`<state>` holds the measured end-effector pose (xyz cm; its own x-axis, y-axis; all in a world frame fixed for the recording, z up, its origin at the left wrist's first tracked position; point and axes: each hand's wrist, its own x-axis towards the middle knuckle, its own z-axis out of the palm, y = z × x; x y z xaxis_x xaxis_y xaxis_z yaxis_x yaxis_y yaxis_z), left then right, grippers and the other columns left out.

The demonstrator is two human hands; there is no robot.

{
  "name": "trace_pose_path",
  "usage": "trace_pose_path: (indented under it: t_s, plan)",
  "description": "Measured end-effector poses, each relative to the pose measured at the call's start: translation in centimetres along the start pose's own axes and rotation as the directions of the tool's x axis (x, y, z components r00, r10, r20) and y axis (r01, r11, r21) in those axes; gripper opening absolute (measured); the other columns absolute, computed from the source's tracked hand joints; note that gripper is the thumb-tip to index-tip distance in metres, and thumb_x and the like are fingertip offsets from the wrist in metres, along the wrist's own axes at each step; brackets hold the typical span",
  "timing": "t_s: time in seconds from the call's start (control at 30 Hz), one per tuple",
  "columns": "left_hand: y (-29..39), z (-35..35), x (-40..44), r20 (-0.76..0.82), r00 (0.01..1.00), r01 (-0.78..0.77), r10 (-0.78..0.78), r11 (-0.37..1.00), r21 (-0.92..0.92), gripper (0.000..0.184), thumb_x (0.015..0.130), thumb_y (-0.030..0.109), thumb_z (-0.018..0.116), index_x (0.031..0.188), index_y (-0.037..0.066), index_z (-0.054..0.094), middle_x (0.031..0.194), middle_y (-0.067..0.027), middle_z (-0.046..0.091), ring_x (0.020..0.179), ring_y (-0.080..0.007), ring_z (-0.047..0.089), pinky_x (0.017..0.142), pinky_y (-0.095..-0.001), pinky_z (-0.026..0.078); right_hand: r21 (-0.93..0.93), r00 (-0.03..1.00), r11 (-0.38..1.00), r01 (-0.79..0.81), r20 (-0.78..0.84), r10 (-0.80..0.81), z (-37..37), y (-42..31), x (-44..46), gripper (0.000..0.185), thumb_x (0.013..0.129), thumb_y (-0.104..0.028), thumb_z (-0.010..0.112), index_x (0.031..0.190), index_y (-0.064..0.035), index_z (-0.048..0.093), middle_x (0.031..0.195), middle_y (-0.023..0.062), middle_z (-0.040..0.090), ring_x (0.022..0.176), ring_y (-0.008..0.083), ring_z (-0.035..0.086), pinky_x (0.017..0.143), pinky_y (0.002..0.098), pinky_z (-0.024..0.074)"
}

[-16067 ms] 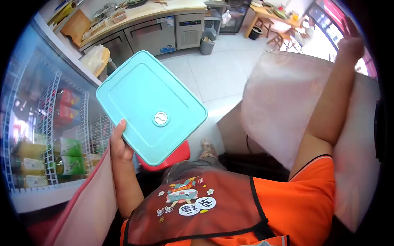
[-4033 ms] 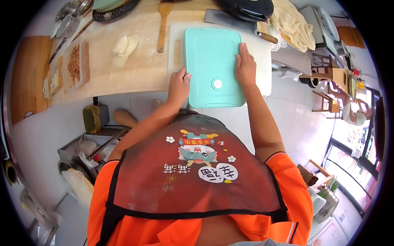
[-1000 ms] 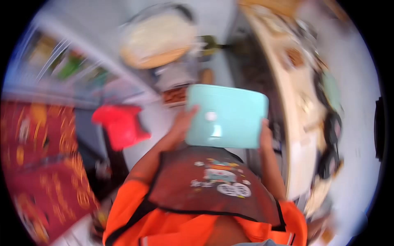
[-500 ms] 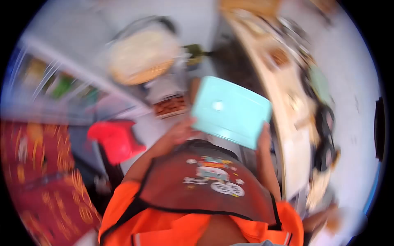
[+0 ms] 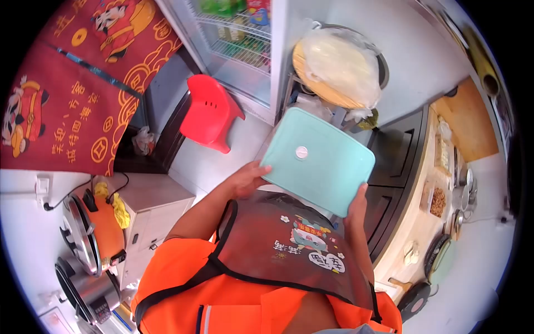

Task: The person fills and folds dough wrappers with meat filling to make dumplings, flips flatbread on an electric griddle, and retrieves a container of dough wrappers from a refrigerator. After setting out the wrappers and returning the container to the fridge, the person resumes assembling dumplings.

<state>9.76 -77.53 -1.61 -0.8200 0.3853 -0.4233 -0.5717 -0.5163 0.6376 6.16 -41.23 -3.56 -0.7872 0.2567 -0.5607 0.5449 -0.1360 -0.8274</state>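
Note:
A teal-lidded food container [image 5: 320,158] with rounded corners and a round pale button on the lid is held flat in front of my waist. My left hand [image 5: 248,179] grips its near left edge, thumb resting on the lid. At the right near corner, my right hand [image 5: 357,207] clasps the edge, thumb upward. Most fingers of both hands are hidden beneath the container, and its underside and contents do not show. Just below it is the dark printed apron [image 5: 289,245] over my orange top.
Beyond the container stand a red plastic chair [image 5: 211,114], an open-shelved fridge [image 5: 239,72] and a round board with a plastic-covered pale bundle [image 5: 342,64]. A wooden counter [image 5: 414,222] with pans runs along the right. Cookers [image 5: 92,289], a cabinet [image 5: 158,209] and a red curtain [image 5: 83,106] fill the left.
The view has swung to the left, so the chair, fridge and curtain sit farther right and up. Both hands keep hold of the container, and the picture is sharper.

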Motion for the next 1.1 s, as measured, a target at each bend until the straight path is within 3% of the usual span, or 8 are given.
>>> trace_pose_path:
  t_s: [0.2,0.3,0.5,0.8,0.9,0.97,1.03,1.1]
  plan:
    - [4.2,-9.2,-6.8,-0.154,0.978,-0.138,0.14,0.99,0.018,0.068,0.092,0.034,0.067,0.142,-0.004,0.04,0.137,-0.0149,0.054,0.128,-0.0259,0.051,0.113,-0.0422,0.036,-0.028,0.979,1.0,0.008,0.205,-0.002,15.2,-2.5,-3.2,0.068,0.103,-0.053,0.038,0.127,0.0074,0.057,0.118,0.0163,0.066,0.106,0.0236,0.064,0.094,0.0345,0.0489]
    - [6.2,-14.5,-10.2,-0.217,0.956,-0.21,0.199,0.977,-0.03,0.067,0.092,0.03,0.067,0.141,-0.006,0.041,0.138,-0.0161,0.053,0.129,-0.0268,0.051,0.113,-0.0437,0.036,-0.374,0.991,0.922,0.1,0.118,-0.06,21.2,0.2,-3.6,0.067,0.103,-0.053,0.037,0.119,0.0079,0.061,0.107,0.0185,0.067,0.097,0.0214,0.059,0.089,0.0348,0.046]
    - [11.5,-23.2,-19.0,-0.409,0.884,-0.259,0.229,0.966,-0.019,0.062,0.091,0.028,0.069,0.138,-0.005,0.045,0.132,-0.0146,0.058,0.122,-0.0245,0.056,0.108,-0.0401,0.041,-0.198,0.915,0.979,0.039,0.4,0.044,34.4,3.8,-6.3,0.068,0.104,-0.052,0.035,0.132,0.0081,0.051,0.123,0.0178,0.062,0.109,0.0224,0.061,0.096,0.0342,0.0475]
    - [17.7,-29.6,-24.1,-0.607,0.731,-0.41,0.31,0.912,-0.029,0.059,0.09,0.035,0.069,0.132,-0.003,0.052,0.125,-0.01,0.064,0.117,-0.0194,0.06,0.103,-0.035,0.045,-0.083,0.663,0.988,-0.133,0.733,0.151,46.8,0.8,-8.2,0.061,0.097,-0.036,0.062,0.136,0.0079,0.045,0.128,0.0174,0.059,0.115,0.025,0.059,0.098,0.0373,0.0481]
    - [22.0,-31.2,-26.1,-0.609,0.739,-0.295,0.288,0.951,0.093,0.056,0.094,0.043,0.062,0.127,-0.002,0.058,0.121,-0.01,0.066,0.113,-0.0194,0.061,0.101,-0.0332,0.045,-0.053,0.637,0.988,-0.148,0.759,0.136,50.6,0.2,-8.3,0.061,0.096,-0.035,0.063,0.136,0.0077,0.045,0.128,0.0169,0.059,0.114,0.0248,0.06,0.097,0.037,0.0482]
    - [26.9,-31.6,-27.3,-0.711,0.484,-0.082,0.51,0.835,0.544,0.06,0.097,0.048,0.054,0.13,-0.002,0.057,0.126,-0.0129,0.063,0.12,-0.0216,0.058,0.103,-0.0337,0.043,-0.03,0.613,0.988,-0.149,0.781,0.116,53.8,0.2,-7.6,0.061,0.096,-0.035,0.065,0.135,0.0074,0.046,0.128,0.0172,0.06,0.113,0.0246,0.06,0.097,0.0368,0.0482]
    - [31.6,-38.3,-29.1,-0.676,0.492,-0.095,0.548,0.806,0.584,0.064,0.098,0.049,0.051,0.138,-0.001,0.05,0.137,-0.0166,0.054,0.13,-0.0242,0.049,0.109,-0.0358,0.037,-0.041,0.581,0.991,-0.13,0.807,0.11,56.7,0.2,-7.6,0.061,0.095,-0.035,0.065,0.135,0.0073,0.047,0.128,0.0171,0.06,0.113,0.0245,0.06,0.097,0.0369,0.0482]
    - [37.8,-34.4,-30.2,-0.627,0.361,-0.053,0.69,0.687,0.725,0.068,0.1,0.046,0.049,0.149,0.0,0.035,0.153,-0.0178,0.038,0.141,-0.0265,0.038,0.116,-0.039,0.029,-0.035,0.551,0.995,-0.09,0.831,0.079,60.5,-0.4,-8.9,0.062,0.094,-0.035,0.066,0.135,0.0072,0.047,0.127,0.0167,0.06,0.112,0.0242,0.06,0.096,0.0367,0.0485]
